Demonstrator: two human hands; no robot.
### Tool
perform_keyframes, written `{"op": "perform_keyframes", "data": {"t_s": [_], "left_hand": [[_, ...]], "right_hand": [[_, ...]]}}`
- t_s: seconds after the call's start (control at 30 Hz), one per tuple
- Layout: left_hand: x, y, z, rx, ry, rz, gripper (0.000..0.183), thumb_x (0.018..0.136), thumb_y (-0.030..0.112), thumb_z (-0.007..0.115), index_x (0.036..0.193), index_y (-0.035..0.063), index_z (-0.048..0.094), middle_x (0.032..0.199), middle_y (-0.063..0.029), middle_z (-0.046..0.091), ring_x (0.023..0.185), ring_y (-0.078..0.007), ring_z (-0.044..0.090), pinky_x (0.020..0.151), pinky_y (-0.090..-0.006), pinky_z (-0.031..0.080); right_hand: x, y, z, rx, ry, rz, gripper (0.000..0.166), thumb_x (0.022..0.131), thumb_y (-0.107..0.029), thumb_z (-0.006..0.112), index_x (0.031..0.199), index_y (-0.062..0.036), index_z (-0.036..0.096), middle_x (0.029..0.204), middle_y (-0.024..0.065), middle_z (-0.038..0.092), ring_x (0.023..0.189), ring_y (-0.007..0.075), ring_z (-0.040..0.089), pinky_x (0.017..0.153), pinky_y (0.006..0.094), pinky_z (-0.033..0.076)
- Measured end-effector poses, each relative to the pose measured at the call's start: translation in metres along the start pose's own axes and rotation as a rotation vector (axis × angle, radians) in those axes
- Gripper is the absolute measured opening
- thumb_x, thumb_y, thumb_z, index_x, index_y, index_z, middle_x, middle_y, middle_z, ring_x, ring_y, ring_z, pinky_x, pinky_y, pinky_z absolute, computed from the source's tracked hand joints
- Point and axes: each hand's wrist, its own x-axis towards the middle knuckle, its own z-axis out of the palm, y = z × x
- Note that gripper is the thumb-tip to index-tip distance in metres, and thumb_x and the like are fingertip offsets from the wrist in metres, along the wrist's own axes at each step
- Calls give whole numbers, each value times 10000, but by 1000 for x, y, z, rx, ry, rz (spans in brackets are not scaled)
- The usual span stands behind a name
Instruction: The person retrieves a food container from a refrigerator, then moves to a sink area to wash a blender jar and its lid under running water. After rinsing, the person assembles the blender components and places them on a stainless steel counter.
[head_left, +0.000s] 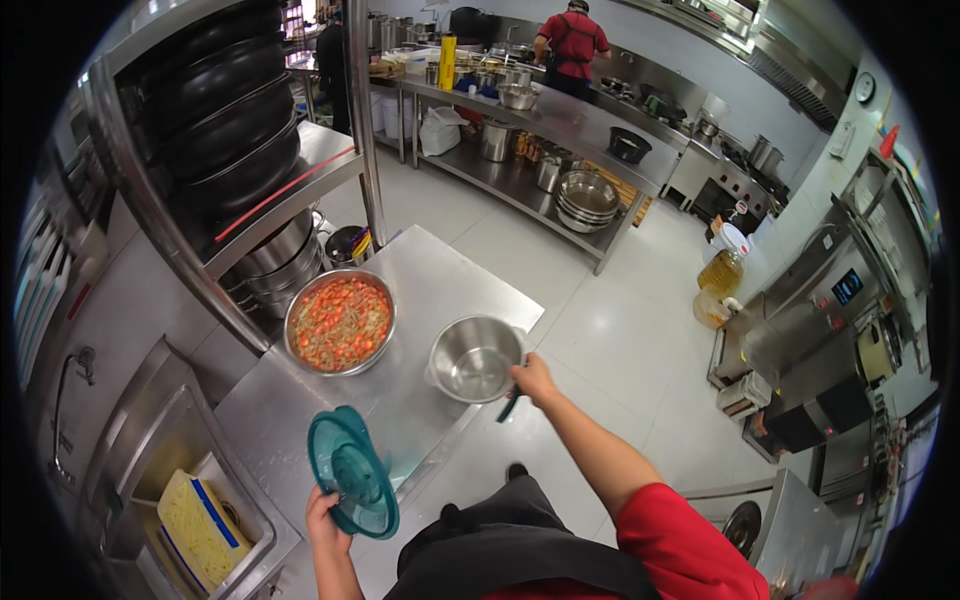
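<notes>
My left hand grips the edge of a translucent teal plastic piece, round with a raised center, perhaps a lid. It is tilted above the front edge of the stainless steel worktable. With my right hand I hold a stainless steel pot by its right side; its inside looks bare. A dark green strip, perhaps a handle, hangs beneath those fingers. Whether the pot touches the tabletop cannot be told. Farther back on the table, a steel bowl holds a mix of chopped red and pale-brown food.
To the left, a sink contains a tub of pale yellow shreds. A steel shelf post rises beside the table, with stacked black pans above. Across the floor, a co-worker stands behind a long steel counter.
</notes>
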Motion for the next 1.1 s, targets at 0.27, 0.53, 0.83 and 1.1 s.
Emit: {"op": "perform_keyframes", "data": {"t_s": [0.27,0.53,0.83,1.1], "left_hand": [[0,-43,59,-52,255,267,472,662,58,492,1122,-45,474,1048,-148,560,942,-279,556,871,-384,447],[-24,-109,96,-98,660,414,401,713,73,447,1097,-34,500,1049,-127,553,972,-251,535,872,-361,438],[-2,-108,125,-84,667,412,340,721,60,453,1039,-35,529,986,-123,583,897,-242,569,837,-360,458],[26,-88,123,-93,592,414,320,715,23,476,1022,-39,540,959,-116,590,848,-214,576,804,-330,466]], "right_hand": [[80,-55,41,-28,-383,38,466,797,-345,601,894,96,483,704,138,540,421,176,511,402,292,422],[168,-115,-64,-42,-568,-146,294,751,-48,581,1043,-35,546,661,17,525,475,70,454,405,206,348],[205,-110,-8,-383,-545,-1035,451,768,32,528,1196,-106,489,985,142,574,809,279,525,749,350,434],[223,-45,-11,-344,-443,-878,487,744,-20,578,1215,-45,460,1084,154,545,981,265,526,823,347,434]]}}
